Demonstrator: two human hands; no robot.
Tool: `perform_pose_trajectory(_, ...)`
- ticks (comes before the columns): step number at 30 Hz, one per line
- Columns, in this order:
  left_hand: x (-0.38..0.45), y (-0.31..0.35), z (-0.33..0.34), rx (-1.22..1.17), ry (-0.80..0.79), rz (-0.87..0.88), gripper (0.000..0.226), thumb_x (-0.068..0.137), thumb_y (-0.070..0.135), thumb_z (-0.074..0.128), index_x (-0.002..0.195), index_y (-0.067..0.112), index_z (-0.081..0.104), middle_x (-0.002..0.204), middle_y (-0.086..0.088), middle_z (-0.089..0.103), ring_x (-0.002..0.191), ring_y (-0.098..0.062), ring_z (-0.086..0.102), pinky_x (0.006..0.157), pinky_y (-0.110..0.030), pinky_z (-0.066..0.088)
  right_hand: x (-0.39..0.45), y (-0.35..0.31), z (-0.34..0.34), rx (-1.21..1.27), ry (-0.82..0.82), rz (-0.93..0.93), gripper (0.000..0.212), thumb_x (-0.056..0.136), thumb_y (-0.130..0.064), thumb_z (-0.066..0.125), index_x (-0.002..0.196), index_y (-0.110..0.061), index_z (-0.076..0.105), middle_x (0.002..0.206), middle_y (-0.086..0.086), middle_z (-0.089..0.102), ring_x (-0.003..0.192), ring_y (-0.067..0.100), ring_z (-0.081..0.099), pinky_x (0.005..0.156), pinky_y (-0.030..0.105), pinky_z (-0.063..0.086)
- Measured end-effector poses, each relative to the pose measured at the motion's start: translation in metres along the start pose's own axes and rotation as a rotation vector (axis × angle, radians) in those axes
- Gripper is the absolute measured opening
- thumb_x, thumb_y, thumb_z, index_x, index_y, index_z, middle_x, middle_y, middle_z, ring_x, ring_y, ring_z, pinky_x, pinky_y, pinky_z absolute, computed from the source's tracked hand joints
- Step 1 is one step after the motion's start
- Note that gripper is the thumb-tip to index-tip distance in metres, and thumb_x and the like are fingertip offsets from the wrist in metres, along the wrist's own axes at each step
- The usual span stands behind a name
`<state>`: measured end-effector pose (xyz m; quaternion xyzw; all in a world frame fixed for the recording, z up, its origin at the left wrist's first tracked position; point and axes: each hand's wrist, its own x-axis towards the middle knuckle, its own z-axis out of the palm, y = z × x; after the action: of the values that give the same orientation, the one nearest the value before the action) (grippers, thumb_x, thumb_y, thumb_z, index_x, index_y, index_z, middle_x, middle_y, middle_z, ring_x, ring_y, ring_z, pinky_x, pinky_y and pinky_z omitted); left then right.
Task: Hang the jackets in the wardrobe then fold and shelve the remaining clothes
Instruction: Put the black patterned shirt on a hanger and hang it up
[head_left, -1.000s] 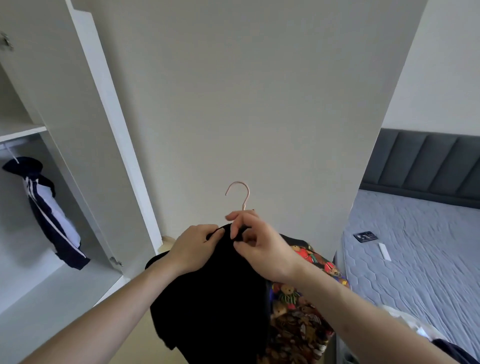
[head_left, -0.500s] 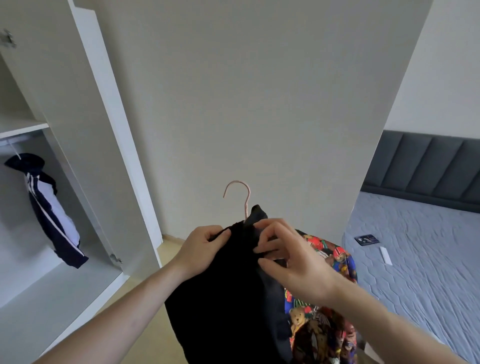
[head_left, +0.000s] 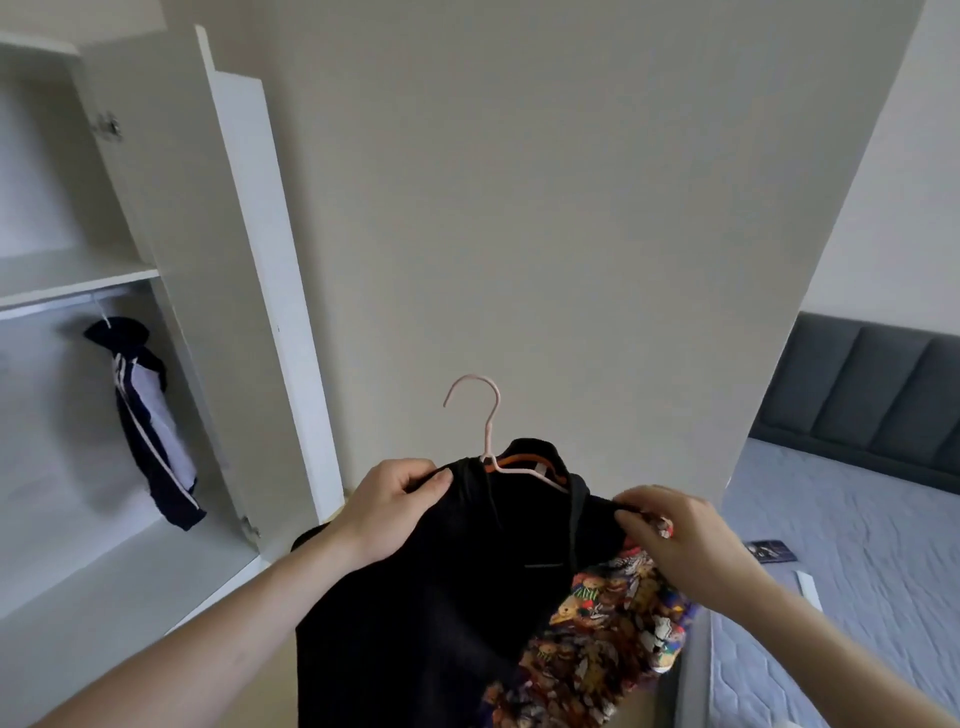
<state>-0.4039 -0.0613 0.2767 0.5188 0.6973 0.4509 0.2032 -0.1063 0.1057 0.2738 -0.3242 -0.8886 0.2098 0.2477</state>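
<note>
Two hands' grip pinching black jacket (head_left: 441, 597) shoulders, bear-print lining, pink hanger (head_left: 491, 441)

Both hands raised, forearms extended; left hand (head_left: 387, 501) and right hand (head_left: 680, 540) each pinching fabric.

Black jacket (head_left: 441, 597) on pink hanger (head_left: 491, 431)

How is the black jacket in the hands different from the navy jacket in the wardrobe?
The black jacket is plain black with a patterned lining; the navy jacket has white panels and stripes. The black one is held by the left hand and right hand; the navy one hangs on the rail. Both sit on hangers.
</note>
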Motion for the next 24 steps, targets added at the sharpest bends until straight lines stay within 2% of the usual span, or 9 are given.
perform_pose_trajectory(3,-0.001,0.008,-0.001,0.034,0.02,-0.022,0.05,0.103,0.038,0.055,0.07,0.004,0.038,0.063,-0.001,0.034,0.059,-0.016,0.034,0.062,-0.034,0.03,0.016,-0.004,0.003,0.103,-0.022,-0.04,0.032,0.096,-0.017,0.068,0.087,-0.047,0.066,0.087,-0.031,0.07,0.085,-0.007,0.067,0.072,0.012,0.048)
perform_pose_trajectory(7,-0.008,0.011,-0.014,0.055,0.092,-0.054,0.05,0.104,0.039,0.053,0.07,0.007,0.038,0.063,-0.002,0.035,0.059,-0.018,0.035,0.062,-0.034,0.03,0.041,-0.016,0.008,0.188,-0.01,-0.112,0.021,0.098,-0.019,0.066,0.091,-0.035,0.077,0.088,-0.031,0.072,0.088,-0.007,0.068,0.076,0.02,0.054)
perform_pose_trajectory(11,-0.019,0.016,-0.022,0.126,0.148,-0.064,0.049,0.104,0.039,0.052,0.068,0.011,0.034,0.061,0.001,0.032,0.058,-0.015,0.033,0.059,-0.031,0.028,0.062,-0.055,0.027,0.296,0.003,-0.227,0.019,0.098,-0.017,0.066,0.091,-0.029,0.079,0.087,-0.03,0.073,0.087,-0.008,0.068,0.074,0.014,0.051)
perform_pose_trajectory(15,-0.025,0.02,-0.04,0.123,0.259,-0.107,0.047,0.105,0.04,0.05,0.065,0.018,0.039,0.059,0.007,0.036,0.056,-0.01,0.036,0.056,-0.025,0.028,0.084,-0.101,0.046,0.429,0.04,-0.285,0.018,0.097,-0.016,0.066,0.092,-0.025,0.081,0.087,-0.026,0.075,0.086,-0.007,0.07,0.074,0.016,0.055)
perform_pose_trajectory(17,-0.027,0.02,-0.047,0.122,0.261,-0.126,0.047,0.104,0.044,0.05,0.068,0.014,0.047,0.061,0.007,0.041,0.057,-0.009,0.039,0.056,-0.024,0.03,0.097,-0.123,0.057,0.409,-0.054,-0.36,0.017,0.096,-0.019,0.067,0.094,-0.027,0.081,0.089,-0.025,0.075,0.087,-0.007,0.069,0.076,0.014,0.054)
perform_pose_trajectory(19,-0.028,0.016,-0.054,0.091,0.274,-0.138,0.049,0.104,0.045,0.052,0.07,0.01,0.051,0.064,0.004,0.042,0.06,-0.01,0.039,0.059,-0.029,0.03,0.109,-0.144,0.07,0.333,-0.155,-0.437,0.016,0.096,-0.022,0.067,0.097,-0.028,0.081,0.093,-0.023,0.076,0.088,-0.007,0.068,0.078,0.009,0.05)
perform_pose_trajectory(22,-0.037,0.004,-0.075,0.037,0.292,-0.184,0.05,0.103,0.046,0.053,0.066,0.013,0.049,0.065,0.004,0.041,0.063,-0.011,0.04,0.064,-0.032,0.03,0.126,-0.164,0.09,0.278,-0.241,-0.476,0.012,0.094,-0.031,0.068,0.096,-0.034,0.079,0.092,-0.026,0.075,0.086,-0.007,0.067,0.079,0.011,0.05)
perform_pose_trajectory(24,-0.045,-0.004,-0.092,-0.05,0.264,-0.223,0.045,0.101,0.047,0.054,0.064,0.021,0.051,0.066,0.007,0.045,0.065,-0.01,0.044,0.069,-0.034,0.032,0.134,-0.175,0.103,0.306,-0.277,-0.46,0.008,0.092,-0.035,0.07,0.088,-0.04,0.074,0.086,-0.028,0.073,0.08,-0.005,0.069,0.073,0.013,0.051)
